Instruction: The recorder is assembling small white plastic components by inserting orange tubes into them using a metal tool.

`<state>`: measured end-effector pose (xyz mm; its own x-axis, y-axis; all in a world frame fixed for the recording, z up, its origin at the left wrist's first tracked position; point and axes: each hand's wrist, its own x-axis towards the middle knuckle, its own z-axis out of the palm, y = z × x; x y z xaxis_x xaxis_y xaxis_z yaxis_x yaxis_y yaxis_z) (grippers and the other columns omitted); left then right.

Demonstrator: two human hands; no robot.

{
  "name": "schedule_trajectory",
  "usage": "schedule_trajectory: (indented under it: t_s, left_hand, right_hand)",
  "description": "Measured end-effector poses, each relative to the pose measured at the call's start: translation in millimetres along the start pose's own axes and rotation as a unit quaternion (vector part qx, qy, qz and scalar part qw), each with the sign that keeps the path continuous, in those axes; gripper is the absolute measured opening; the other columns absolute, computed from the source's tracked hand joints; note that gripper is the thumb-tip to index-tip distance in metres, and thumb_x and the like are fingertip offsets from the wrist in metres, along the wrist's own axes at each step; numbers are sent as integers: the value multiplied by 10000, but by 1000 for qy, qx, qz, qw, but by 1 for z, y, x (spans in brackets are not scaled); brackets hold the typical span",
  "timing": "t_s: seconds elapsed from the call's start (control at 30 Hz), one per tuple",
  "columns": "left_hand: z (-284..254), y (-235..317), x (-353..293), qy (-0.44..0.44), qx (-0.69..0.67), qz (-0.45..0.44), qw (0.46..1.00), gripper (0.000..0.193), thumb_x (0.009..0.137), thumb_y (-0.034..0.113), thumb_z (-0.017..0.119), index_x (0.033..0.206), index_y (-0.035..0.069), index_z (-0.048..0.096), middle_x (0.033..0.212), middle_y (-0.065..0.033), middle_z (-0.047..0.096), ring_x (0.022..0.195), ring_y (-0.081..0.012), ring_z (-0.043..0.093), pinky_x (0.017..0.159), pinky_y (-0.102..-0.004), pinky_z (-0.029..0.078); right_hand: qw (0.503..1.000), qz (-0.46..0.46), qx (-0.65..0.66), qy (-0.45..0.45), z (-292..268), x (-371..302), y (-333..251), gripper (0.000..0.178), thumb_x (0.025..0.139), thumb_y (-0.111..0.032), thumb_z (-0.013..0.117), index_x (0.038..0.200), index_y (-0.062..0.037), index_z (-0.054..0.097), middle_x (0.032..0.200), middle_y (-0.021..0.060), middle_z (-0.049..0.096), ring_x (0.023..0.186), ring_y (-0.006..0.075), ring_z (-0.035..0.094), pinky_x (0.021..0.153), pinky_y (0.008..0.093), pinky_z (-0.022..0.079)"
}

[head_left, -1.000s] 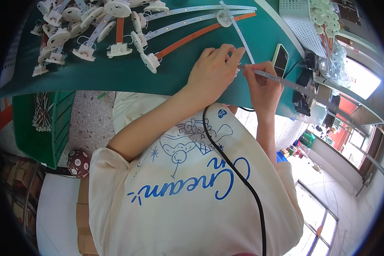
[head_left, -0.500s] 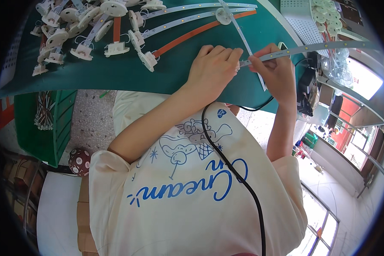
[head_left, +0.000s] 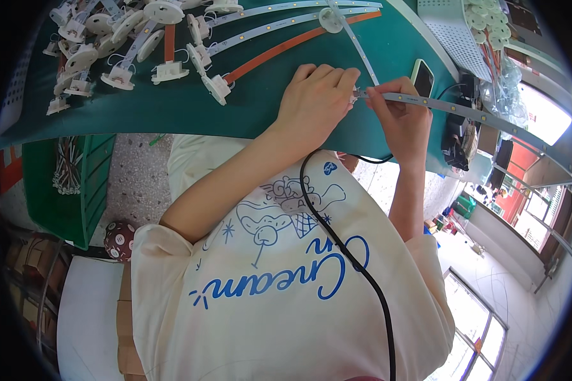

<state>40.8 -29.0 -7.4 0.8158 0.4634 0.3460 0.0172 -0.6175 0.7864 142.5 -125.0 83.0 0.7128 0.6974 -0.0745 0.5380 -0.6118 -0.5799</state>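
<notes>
My left hand [head_left: 318,98] is closed over the mat, its curled fingers around a small white part [head_left: 353,96] that is mostly hidden. My right hand [head_left: 403,120] pinches a white LED strip [head_left: 451,106] between thumb and fingers, close to the strip's end. That end meets the white part at my left fingertips; whether the two are joined cannot be made out. The strip's free length runs off to the right. Behind my hands, another LED strip [head_left: 358,49] lies slantwise under a round white disc [head_left: 330,20].
Strips with white end fittings [head_left: 216,87] fan across the green mat [head_left: 260,114], beside a pile of similar pieces [head_left: 82,57]. A phone [head_left: 422,77] lies beyond my right hand, near a perforated white tray [head_left: 442,38]. A green crate [head_left: 95,190] stands lower left. A black cable [head_left: 343,244] crosses my shirt.
The held strip's free length has swung downward on the right. My right hand has shifted slightly toward me, uncovering the phone. My left hand has stayed nearly in place.
</notes>
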Motion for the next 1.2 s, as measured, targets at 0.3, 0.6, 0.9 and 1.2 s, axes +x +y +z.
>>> schedule_trajectory:
  t_s: [0.3, 0.6, 0.9, 1.2]
  left_hand:
    - [-1, 0, 0, -1, -3, -3, 1000, 497, 755, 110, 741, 1194, 94, 509, 1011, -56, 644, 996, -231, 595, 909, -402, 406]
    - [-1, -1, 2, 33, 21, 33, 999, 346, 768, 140, 701, 1061, 52, 539, 892, -40, 632, 904, -196, 599, 854, -352, 417]
    - [0, -1, 1, 43, 28, 37, 998, 334, 768, 134, 692, 1054, 52, 539, 861, -41, 627, 886, -196, 601, 844, -349, 422]
    - [-1, 1, 2, 43, 26, 29, 998, 319, 755, 133, 699, 1025, 57, 546, 852, -34, 627, 885, -192, 601, 840, -348, 424]
  right_hand:
    - [998, -19, -27, 55, 9, -13, -1, 117, 853, -46, 702, 873, 13, 603, 774, 75, 687, 756, 138, 708, 672, 220, 553]
    - [984, 24, 123, 127, 23, -24, 17, 114, 863, -20, 691, 865, 24, 586, 796, 107, 690, 760, 157, 710, 669, 234, 568]
    - [983, -17, 141, 117, 18, -21, 17, 98, 853, 20, 686, 858, 43, 592, 820, 114, 672, 761, 151, 694, 699, 254, 589]
    - [993, -12, 80, 81, 11, -13, 14, 115, 844, -23, 710, 841, 31, 609, 781, 86, 686, 755, 134, 700, 692, 236, 578]
